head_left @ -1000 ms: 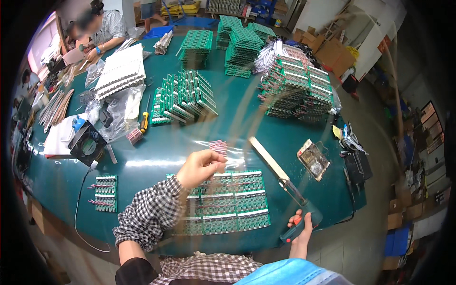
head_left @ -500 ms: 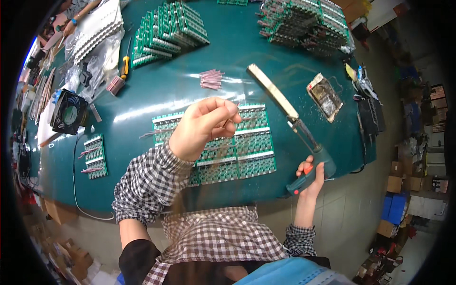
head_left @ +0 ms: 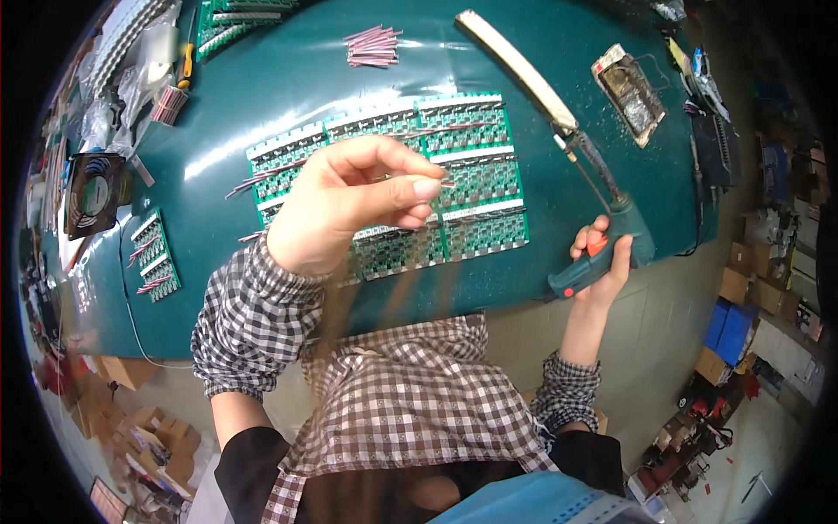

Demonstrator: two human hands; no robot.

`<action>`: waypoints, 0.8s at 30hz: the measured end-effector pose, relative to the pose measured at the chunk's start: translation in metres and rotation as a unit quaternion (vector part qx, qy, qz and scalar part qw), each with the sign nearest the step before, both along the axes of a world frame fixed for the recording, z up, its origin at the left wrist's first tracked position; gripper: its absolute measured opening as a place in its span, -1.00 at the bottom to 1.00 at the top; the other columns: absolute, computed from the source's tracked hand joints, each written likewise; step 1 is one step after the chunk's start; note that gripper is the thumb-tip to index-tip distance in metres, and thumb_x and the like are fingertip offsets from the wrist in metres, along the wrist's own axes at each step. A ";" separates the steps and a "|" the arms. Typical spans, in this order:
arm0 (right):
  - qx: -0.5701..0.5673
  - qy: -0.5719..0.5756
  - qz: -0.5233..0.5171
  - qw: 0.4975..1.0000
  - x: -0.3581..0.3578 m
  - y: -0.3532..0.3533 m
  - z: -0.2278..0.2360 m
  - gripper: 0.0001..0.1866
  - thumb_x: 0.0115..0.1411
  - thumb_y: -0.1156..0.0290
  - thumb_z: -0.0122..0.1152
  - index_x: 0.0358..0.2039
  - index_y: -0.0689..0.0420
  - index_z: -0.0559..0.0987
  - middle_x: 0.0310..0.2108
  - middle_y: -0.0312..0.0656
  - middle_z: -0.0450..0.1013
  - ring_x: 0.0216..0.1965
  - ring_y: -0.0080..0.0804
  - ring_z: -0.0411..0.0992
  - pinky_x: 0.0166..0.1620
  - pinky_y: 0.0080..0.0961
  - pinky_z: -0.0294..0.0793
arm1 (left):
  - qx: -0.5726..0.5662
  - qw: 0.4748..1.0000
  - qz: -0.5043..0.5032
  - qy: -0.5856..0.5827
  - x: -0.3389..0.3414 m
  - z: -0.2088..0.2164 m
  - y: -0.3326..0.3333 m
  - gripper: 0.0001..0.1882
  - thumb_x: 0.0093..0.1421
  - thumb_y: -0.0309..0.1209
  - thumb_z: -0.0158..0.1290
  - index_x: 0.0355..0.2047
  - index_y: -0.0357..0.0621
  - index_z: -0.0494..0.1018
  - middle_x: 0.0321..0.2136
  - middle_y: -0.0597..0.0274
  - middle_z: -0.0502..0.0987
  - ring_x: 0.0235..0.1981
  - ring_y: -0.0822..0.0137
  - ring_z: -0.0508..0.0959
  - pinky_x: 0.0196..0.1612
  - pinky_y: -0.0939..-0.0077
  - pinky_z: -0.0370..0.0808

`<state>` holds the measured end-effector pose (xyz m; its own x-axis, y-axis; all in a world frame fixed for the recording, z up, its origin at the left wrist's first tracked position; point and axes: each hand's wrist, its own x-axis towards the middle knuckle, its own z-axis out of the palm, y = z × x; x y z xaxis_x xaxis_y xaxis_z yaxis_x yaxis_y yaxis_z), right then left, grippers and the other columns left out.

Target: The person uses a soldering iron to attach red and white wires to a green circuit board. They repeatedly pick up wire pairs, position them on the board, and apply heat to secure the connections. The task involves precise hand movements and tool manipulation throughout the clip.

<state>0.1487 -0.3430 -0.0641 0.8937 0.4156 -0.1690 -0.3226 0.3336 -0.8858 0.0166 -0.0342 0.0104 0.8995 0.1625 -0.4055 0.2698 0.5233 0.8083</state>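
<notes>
My left hand (head_left: pixel 353 196) is closed in a pinch above the panel of green circuit boards (head_left: pixel 480 179). A short thin wire (head_left: pixel 448 184), reddish and pale, sticks out past its fingertips. Several similar wires lie across the left part of the panel. My right hand (head_left: pixel 607 266) is wrapped round the grip of a dark green soldering gun (head_left: pixel 642 234) with an orange trigger, right of the panel. The gun's metal front end points away from me, beside the near end of a long cream-coloured bar (head_left: pixel 519 65). The left hand hides part of the boards.
A bundle of pinkish wires (head_left: pixel 374 45) lies beyond the panel. To the right sits a stained shallow tray (head_left: pixel 630 94). At left are a small board (head_left: pixel 155 255), a black fan (head_left: pixel 94 194), a screwdriver (head_left: pixel 186 65) and plastic bags. More boards (head_left: pixel 240 22) stand at the far left.
The whole view has shifted, with the table higher in the picture. My left hand has come nearer to me over the panel, and the wire end now shows. The right hand keeps its grip.
</notes>
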 end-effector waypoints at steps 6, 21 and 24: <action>0.058 0.016 0.002 0.998 -0.016 0.011 0.023 -0.45 0.22 -0.01 0.06 -0.12 0.30 0.37 -0.42 -0.19 0.42 -0.39 -0.32 0.49 -0.39 -0.44 0.58 | 0.291 0.950 0.082 -0.077 -0.008 -0.008 -0.044 -0.86 0.07 -0.62 0.16 -0.32 -0.31 0.49 -0.41 0.20 0.55 -0.40 0.42 0.55 -0.34 0.62 0.50; -0.149 -0.074 0.052 0.985 -0.047 0.085 0.053 -0.54 -0.08 0.71 0.33 -0.10 0.29 0.46 -0.26 -0.16 0.45 -0.32 -0.45 0.48 -0.20 -0.55 0.52 | 0.649 0.647 0.004 -0.400 -0.004 -0.028 -0.064 -0.69 -0.13 -0.59 0.13 -0.29 -0.42 0.53 -0.40 0.09 0.49 -0.34 0.22 0.56 -0.29 0.47 0.58; -0.157 -0.072 0.044 0.984 -0.051 0.086 0.056 -0.56 -0.06 0.70 0.32 -0.11 0.29 0.46 -0.27 -0.16 0.45 -0.33 -0.49 0.47 -0.21 -0.57 0.52 | 0.542 0.788 -0.002 -0.294 -0.012 -0.025 -0.075 -0.75 -0.10 -0.64 0.15 -0.32 -0.36 0.53 -0.40 0.11 0.51 -0.37 0.28 0.57 -0.31 0.50 0.57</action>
<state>0.0973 -0.2570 -0.0079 0.8807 0.4398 -0.1759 -0.2023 0.0135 -0.9792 0.0044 -0.1087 -0.0142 0.8818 0.1230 0.4552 -0.3174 -0.5592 0.7659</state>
